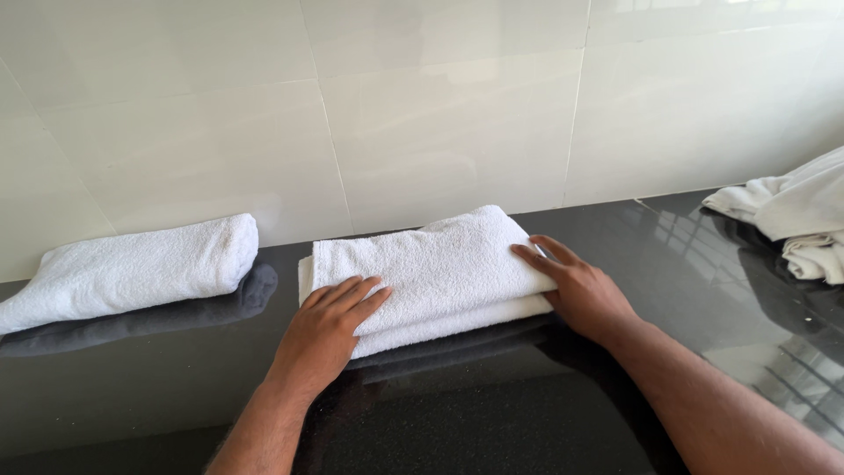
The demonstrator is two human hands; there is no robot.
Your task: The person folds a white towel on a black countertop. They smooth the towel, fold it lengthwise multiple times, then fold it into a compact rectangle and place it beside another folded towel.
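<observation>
Packages: none in view.
Labels: none; no tag or sticker shows anywhere.
Signs: none.
Screens: none.
</observation>
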